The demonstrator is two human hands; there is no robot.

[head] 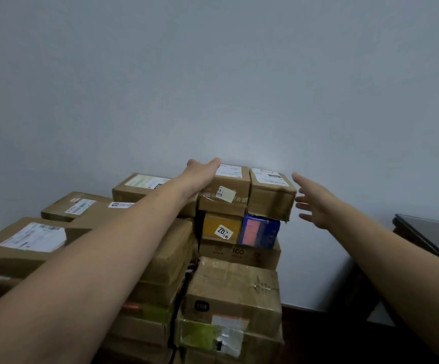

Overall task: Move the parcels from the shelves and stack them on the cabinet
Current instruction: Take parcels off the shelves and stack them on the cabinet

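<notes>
- The left hand (202,170) is lying with straight fingers along the top left edge of the labelled parcel (226,190), which is sitting on top of the stack against the wall.
- The right hand (315,203) is hovering spread and empty just beside the dented parcel (271,198) (not touching it).
- This is probably squaring-up, so both palms should be pressing inward evenly, since the dented parcel is overhanging the blue box (259,232).

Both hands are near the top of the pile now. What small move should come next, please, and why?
Probably bring the right hand inward to touch the right side of the top right box. That hand is open and apart from it, the box overhangs the blue box beneath, and the left hand lies against the neighbouring top box.
</notes>
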